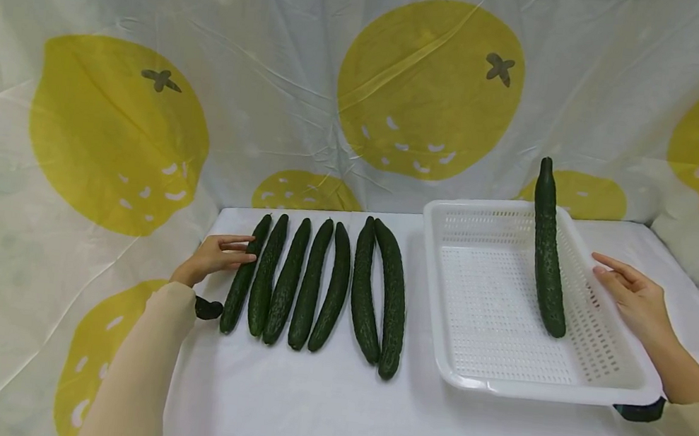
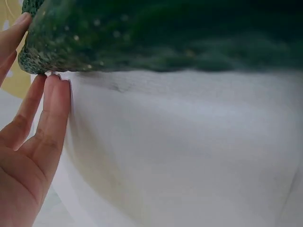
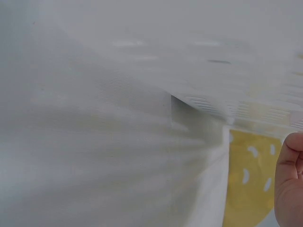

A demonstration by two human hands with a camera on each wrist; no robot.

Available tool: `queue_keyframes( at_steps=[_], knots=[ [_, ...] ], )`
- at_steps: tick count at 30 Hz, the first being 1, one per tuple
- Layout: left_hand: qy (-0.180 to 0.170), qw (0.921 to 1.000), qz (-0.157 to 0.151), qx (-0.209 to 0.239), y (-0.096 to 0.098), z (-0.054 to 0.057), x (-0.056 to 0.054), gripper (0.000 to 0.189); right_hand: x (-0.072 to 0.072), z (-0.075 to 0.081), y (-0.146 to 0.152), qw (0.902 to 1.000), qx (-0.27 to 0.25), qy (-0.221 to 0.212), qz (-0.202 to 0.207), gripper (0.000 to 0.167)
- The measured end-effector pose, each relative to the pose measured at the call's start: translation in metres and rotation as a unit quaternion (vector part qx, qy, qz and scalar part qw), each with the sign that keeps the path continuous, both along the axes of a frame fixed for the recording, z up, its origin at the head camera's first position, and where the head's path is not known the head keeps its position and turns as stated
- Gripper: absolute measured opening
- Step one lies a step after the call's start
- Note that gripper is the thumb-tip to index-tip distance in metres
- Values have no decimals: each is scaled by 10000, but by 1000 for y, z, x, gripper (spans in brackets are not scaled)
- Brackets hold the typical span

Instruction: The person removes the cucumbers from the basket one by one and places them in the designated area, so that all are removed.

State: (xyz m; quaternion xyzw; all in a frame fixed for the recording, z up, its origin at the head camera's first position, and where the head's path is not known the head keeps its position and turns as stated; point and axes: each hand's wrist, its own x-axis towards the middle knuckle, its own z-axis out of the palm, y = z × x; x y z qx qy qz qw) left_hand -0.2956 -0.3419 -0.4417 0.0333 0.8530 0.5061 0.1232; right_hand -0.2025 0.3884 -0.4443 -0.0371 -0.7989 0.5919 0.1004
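At the left end of a row of cucumbers, my left hand [image 1: 217,255] reaches over the outermost cucumber [image 1: 245,274]. Its fingers [image 2: 54,109] are mostly straight, with their tips against the cucumber's side, and the cucumber lies on the cloth. My right hand [image 1: 638,298] is beside the right side of a white plastic basket [image 1: 536,390], fingertips right at the rim. From the right wrist, only part of that hand [image 3: 289,182] shows, under the basket's edge. One cucumber [image 1: 549,253] leans in the basket, its thin end sticking up past the far rim.
Several more cucumbers [image 1: 319,286] lie side by side between the left hand and the basket, the two rightmost [image 1: 393,301] converging at their far ends. White cloth [image 1: 329,415] covers the table. A lemon-print curtain [image 1: 273,96] hangs close behind and at the left.
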Motion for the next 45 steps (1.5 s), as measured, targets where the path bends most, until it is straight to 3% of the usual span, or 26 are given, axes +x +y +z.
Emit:
queue_keyframes(
  at_steps=[9,15,19,25,35,45],
  knots=[
    [244,9994,-220,-126,6,12,-8,62,1,2,-1,10000,-13,77,13,30],
    [400,9988,0,280,19,38,-16,62,3,5,-4,9999,-7,104,1,32],
    [417,9959,57,798,40,62,-21,61,3,6,-5,10000,12,93,-20,32],
    [427,9905,-180,1294,76,87,-24,60,2,4,-4,9999,-38,134,-35,33],
    [580,9877,-276,1422,139,101,-24,58,1,2,-3,9998,-76,168,-33,32],
    [549,9801,-823,1722,212,118,-20,56,0,1,-3,9998,86,176,-30,31]
  ],
)
